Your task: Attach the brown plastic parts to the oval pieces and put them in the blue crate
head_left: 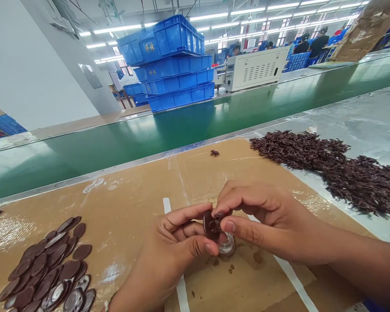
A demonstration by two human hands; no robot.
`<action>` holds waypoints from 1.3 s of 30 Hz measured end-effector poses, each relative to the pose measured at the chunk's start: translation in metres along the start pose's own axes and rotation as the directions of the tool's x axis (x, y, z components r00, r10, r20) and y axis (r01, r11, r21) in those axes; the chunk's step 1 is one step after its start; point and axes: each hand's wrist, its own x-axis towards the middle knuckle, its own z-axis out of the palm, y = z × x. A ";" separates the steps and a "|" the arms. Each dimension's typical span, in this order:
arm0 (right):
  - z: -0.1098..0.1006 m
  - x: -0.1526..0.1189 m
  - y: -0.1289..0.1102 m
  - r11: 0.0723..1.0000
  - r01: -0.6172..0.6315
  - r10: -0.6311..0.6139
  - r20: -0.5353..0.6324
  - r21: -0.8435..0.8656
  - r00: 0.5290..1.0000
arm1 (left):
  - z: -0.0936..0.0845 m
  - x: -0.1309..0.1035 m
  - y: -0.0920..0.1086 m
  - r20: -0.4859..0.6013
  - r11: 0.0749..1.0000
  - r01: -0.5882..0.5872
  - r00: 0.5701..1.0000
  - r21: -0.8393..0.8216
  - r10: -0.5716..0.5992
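My left hand point(178, 242) is closed on a dark brown oval disc point(210, 226), pinched on edge between thumb and fingers. With thumb and forefinger, my right hand point(263, 216) grips a small dark brown piece point(218, 216) at the disc's face; its exact shape is partly hidden. Just below both hands a small clear round container point(226, 247) stands on the brown sheet, partly covered by my fingers. To the left lies a pile of similar oval discs point(48, 268), some with shiny or whitish faces. A heap of small knobbly dark brown pieces point(325, 164) spreads at the right.
A green conveyor belt point(182, 134) runs across beyond the brown-covered worktable point(126, 208). Stacked blue crates point(178, 73) and a cream metal machine point(256, 69) stand behind it. One small dark clump point(215, 153) lies near the table's far edge. People sit in the background.
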 end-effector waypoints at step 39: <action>0.007 0.002 -0.003 0.999 -0.033 0.033 0.016 -0.006 0.999 | 0.006 0.003 -0.002 -0.056 0.998 -0.056 0.997 -0.020 0.055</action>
